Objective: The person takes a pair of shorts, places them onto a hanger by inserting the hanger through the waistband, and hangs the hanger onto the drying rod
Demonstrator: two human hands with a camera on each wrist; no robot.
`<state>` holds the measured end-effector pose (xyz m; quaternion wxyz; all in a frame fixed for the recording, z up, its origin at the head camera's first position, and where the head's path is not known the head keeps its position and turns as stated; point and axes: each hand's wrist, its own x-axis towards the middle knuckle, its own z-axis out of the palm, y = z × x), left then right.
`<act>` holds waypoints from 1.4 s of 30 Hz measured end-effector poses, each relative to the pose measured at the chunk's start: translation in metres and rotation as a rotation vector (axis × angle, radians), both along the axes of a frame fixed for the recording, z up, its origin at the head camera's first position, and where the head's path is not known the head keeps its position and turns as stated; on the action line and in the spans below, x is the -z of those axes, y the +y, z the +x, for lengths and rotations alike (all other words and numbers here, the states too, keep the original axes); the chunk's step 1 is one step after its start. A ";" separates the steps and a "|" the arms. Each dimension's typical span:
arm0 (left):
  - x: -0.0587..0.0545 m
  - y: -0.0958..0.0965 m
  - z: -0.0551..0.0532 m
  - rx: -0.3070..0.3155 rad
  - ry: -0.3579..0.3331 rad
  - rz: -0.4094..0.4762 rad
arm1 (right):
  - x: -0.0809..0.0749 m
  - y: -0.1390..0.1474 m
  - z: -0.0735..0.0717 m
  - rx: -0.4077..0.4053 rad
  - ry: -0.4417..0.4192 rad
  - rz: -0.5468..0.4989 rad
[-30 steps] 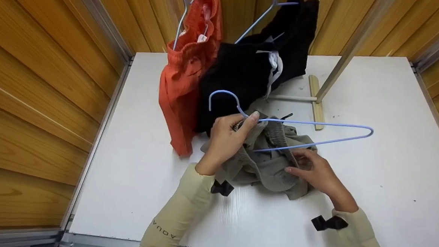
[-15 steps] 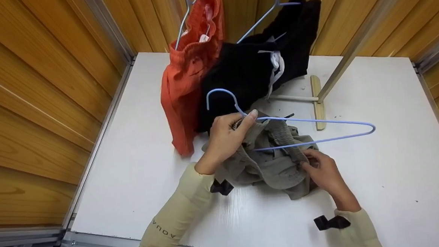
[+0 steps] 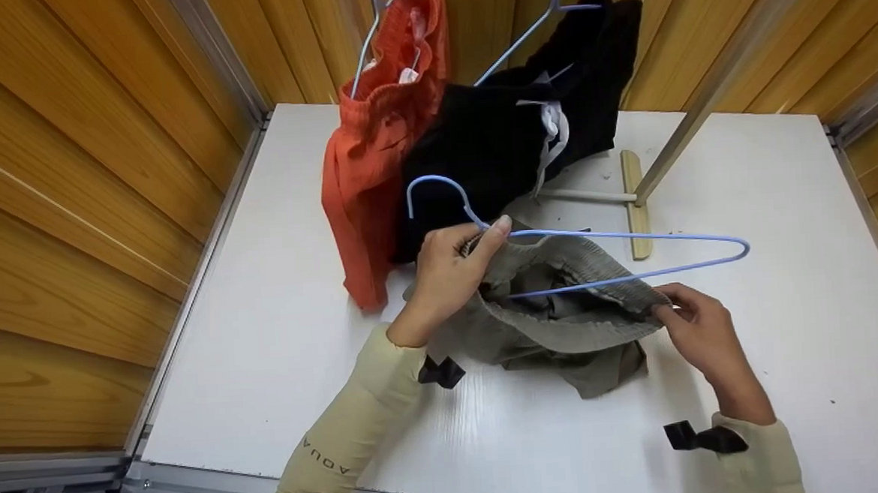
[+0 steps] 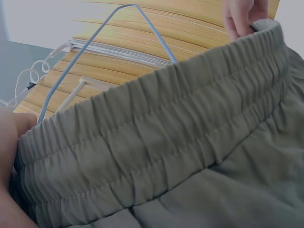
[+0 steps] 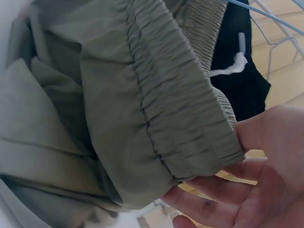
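Olive-grey elastic-waist pants [image 3: 564,337] lie bunched on the white table, their waistband [image 4: 142,133] pulled wide. A blue wire hanger [image 3: 634,235] has its left end inside the waist; the right end sticks out above the band. My left hand [image 3: 448,272] grips the hanger near its hook together with the left side of the waistband. At the opposite side, my right hand [image 3: 703,330] pinches the waistband's edge between thumb and fingers. The right wrist view shows that thumb over the band and the fingers [image 5: 213,194] under it.
Behind the hands hang orange pants [image 3: 368,182] and black pants [image 3: 479,147] with white drawstrings, each on a blue hanger. A wooden stand [image 3: 636,206] with a slanting pole is to the right of them. Wood-panel walls [image 3: 67,183] enclose the white table [image 3: 228,378].
My right hand has taken hold of the waistband and drawn it to the right, widening the opening. My left hand keeps its hold, and the hanger has tipped slightly.
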<state>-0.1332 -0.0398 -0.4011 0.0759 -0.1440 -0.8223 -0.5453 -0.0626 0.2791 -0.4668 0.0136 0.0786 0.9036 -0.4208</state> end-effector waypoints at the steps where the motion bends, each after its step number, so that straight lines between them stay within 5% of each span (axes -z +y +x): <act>1: 0.000 0.000 0.000 0.000 -0.001 0.001 | -0.002 0.002 0.000 0.007 0.001 0.008; 15: 0.002 -0.002 0.000 0.008 0.004 0.017 | -0.033 0.019 -0.001 0.040 0.029 -0.007; 24: 0.005 -0.003 0.002 0.015 0.004 0.016 | -0.049 0.023 -0.001 0.072 0.144 -0.026; 42: 0.004 -0.003 0.004 0.028 -0.015 -0.043 | -0.087 0.021 -0.007 0.271 0.231 -0.123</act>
